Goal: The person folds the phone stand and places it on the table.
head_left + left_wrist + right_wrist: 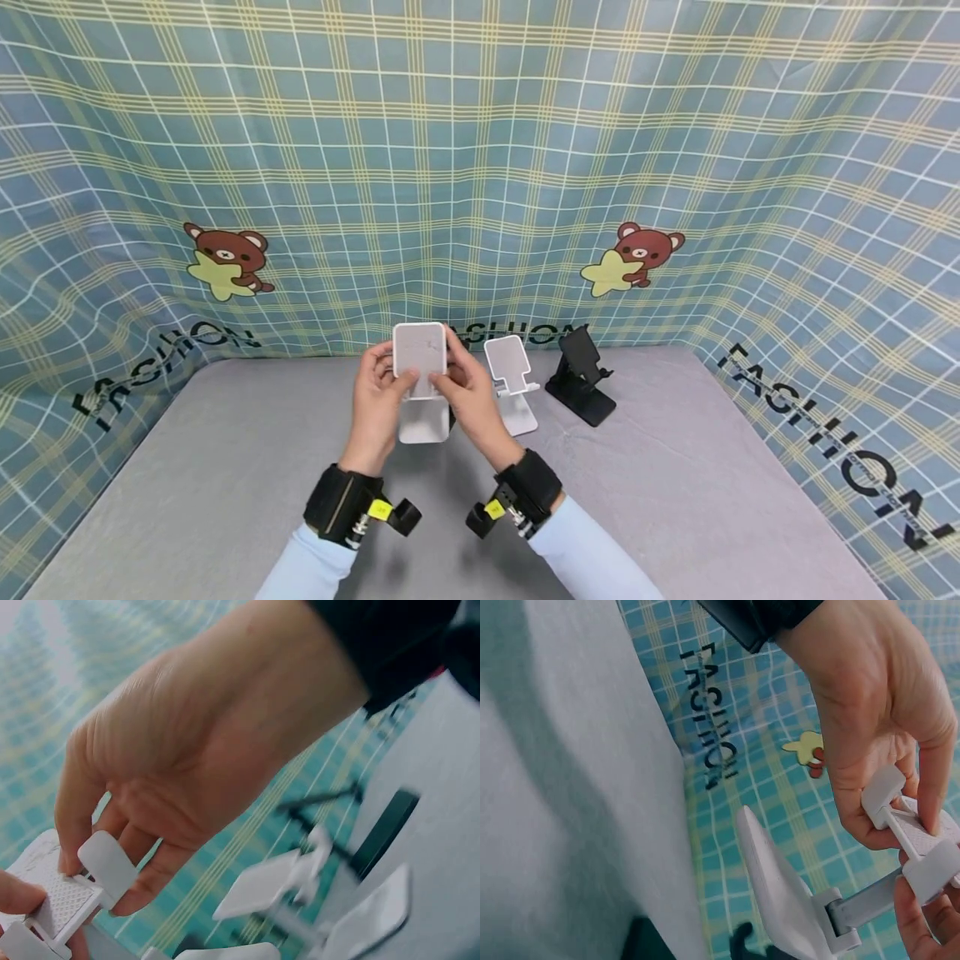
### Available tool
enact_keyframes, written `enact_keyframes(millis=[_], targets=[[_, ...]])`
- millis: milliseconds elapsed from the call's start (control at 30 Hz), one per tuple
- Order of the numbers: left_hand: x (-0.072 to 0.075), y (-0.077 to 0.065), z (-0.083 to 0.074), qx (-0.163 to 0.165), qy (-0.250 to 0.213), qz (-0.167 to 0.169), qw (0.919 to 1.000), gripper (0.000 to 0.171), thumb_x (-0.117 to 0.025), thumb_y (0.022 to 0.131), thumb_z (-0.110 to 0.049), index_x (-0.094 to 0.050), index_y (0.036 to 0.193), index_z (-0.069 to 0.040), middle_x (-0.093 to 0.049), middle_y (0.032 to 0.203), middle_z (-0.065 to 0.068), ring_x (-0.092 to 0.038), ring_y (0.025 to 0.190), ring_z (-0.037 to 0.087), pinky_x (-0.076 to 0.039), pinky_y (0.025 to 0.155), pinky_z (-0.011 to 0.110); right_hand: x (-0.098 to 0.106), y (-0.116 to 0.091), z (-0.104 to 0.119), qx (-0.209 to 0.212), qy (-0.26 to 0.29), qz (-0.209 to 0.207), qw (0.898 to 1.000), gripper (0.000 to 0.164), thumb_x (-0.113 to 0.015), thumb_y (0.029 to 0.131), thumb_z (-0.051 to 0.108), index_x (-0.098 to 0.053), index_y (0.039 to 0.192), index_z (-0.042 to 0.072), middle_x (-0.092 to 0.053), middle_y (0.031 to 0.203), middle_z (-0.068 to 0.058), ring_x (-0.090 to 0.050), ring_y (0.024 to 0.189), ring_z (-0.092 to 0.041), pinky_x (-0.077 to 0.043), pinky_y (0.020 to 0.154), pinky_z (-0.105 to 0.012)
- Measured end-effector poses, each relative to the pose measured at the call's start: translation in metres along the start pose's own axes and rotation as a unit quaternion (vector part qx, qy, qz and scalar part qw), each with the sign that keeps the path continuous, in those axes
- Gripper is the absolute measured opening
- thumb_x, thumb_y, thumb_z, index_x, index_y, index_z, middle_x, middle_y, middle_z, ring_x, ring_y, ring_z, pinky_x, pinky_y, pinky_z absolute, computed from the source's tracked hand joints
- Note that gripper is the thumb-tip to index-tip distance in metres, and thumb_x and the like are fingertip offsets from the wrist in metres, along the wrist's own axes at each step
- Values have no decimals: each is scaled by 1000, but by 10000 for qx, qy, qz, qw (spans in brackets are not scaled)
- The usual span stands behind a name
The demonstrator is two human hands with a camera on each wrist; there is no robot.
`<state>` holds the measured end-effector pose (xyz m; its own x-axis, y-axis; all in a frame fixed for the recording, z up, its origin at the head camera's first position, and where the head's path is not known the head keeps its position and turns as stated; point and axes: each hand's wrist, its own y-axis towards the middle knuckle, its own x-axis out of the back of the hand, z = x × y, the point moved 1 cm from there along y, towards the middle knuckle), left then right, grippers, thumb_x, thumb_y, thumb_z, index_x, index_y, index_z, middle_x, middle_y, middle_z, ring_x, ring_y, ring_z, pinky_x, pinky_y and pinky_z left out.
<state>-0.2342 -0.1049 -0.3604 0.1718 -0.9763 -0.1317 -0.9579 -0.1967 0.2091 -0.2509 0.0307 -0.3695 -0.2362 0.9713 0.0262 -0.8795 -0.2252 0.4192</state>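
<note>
Head view: left hand (377,407) and right hand (477,398) grip a white phone stand (418,346) above the gray tabletop (645,508); right wrist view reveals its gray stem (871,901), hidden in head view.

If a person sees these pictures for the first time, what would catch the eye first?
Probably the white stand that the left hand and right hand grip, near the middle of the head view. To its right, a second white stand and a black stand rest on the grey tabletop. Behind, two brown bears show on the checked cloth.
</note>
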Motion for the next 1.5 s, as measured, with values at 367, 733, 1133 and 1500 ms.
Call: enact_keyframes(millis=[367,733,1133,1500], targets=[[-48,-29,17,-375,-249,172,9988,45,-57,89,8,-43,130,-4,-56,116,16,-57,99,15,-47,76,23,40,-37,4,-212,-205,-890,9956,64,-58,90,-5,-38,146,17,-60,118,-23,-63,104,-36,-53,74,-24],[-58,-35,23,-332,-431,159,9984,46,-58,89,7,-44,129,-8,-57,117,14,-55,102,19,-45,79,26,46,-42,3,-300,-226,-1208,9920,63,-58,87,-8,-43,143,16,-62,114,-25,-63,106,-37,-54,75,-26],[-48,-31,27,-593,-498,441,9960,43,-61,92,-7,-46,132,-10,-53,117,12,-53,98,17,-46,81,22,51,-44,7,-400,-100,-1260,9912,61,-59,89,-2,-41,145,17,-59,112,-22,-65,96,-14,-52,74,-23],[-35,-15,59,357,-1114,994,9882,54,-41,101,-37,-26,149,-14,-38,146,15,-42,129,29,-31,110,45,56,-45,20,-512,57,-1401,9888,64,-61,88,-3,-42,144,21,-59,116,-21,-64,92,-8,-52,75,-24]])
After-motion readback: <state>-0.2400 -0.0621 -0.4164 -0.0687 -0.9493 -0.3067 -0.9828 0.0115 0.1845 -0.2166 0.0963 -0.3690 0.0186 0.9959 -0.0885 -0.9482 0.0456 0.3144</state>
